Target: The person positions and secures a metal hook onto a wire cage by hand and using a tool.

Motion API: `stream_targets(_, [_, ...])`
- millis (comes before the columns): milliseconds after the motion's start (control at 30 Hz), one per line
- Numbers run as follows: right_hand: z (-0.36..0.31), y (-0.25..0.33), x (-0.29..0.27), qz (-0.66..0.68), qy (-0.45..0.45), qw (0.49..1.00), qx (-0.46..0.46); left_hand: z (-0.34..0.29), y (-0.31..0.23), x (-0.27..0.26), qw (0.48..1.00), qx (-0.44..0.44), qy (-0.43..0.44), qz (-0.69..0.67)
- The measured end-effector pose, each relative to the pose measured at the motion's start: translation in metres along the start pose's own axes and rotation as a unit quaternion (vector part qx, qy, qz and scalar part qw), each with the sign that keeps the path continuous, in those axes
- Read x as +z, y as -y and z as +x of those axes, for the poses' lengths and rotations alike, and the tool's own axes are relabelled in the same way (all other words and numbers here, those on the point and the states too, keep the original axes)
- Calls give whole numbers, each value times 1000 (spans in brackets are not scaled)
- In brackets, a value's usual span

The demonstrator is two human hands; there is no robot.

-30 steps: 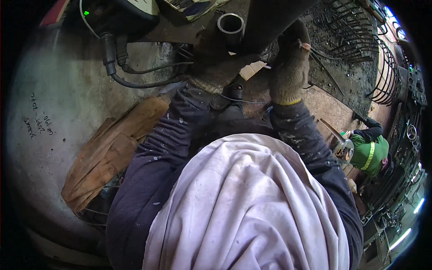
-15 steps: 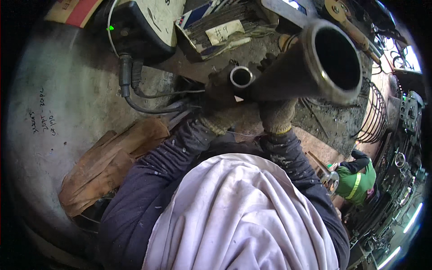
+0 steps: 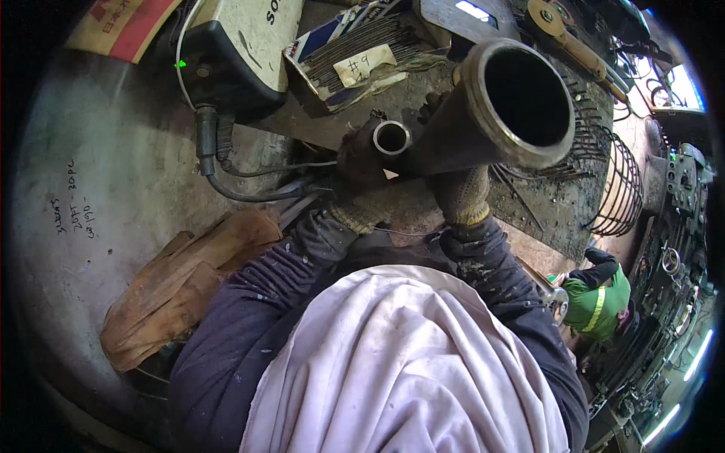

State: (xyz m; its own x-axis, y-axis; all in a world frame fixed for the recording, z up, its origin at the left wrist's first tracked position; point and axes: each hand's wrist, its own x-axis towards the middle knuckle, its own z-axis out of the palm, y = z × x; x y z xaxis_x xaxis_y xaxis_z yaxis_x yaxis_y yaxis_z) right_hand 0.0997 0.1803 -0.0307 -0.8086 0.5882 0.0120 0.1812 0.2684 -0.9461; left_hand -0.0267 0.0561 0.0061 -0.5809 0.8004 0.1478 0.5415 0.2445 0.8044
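A wide dark metal pipe [image 3: 445,143] tilts up toward me, its round bare-metal mouth at the upper right. Beside its lower end a narrower pipe stub [image 3: 392,153] faces up with a shiny rim; whether the two are joined is too dark to tell. My left hand [image 3: 359,208], in a dirty knit glove, is closed around the metalwork below the stub. Gloved likewise, my right hand [image 3: 463,195] grips the wide pipe from its near side, and dark glove fingertips show past its far side. The pipe hides most fingers. A pale triangular patch [image 3: 390,174] lies just below the stub.
A boxy machine [image 3: 249,53] with thick cables [image 3: 205,140] stands upper left. A torn carton of thin rods [image 3: 370,57] and an angle grinder [image 3: 555,19] lie beyond. Brown cloth [image 3: 185,294] is at left, a wire coil [image 3: 619,200] at right, near a person in green [image 3: 600,302].
The wide pipe's mouth has swung left, with both hands still gripping. The stub has shifted slightly left and down, and the whole view has moved a little.
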Motion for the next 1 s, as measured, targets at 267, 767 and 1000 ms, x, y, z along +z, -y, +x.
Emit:
stream_targets(267, [4, 9, -8, 52, 12, 999, -4, -1, 28, 13, 996, 64, -45, 30])
stream_targets(767, [-4, 20, -21, 55, -131, 987, 71, -2, 19, 11, 998, 63, -21, 10])
stream_targets(1000, [-7, 45, -28, 23, -70, 972, 225, -17, 16, 12, 996, 52, -66, 26])
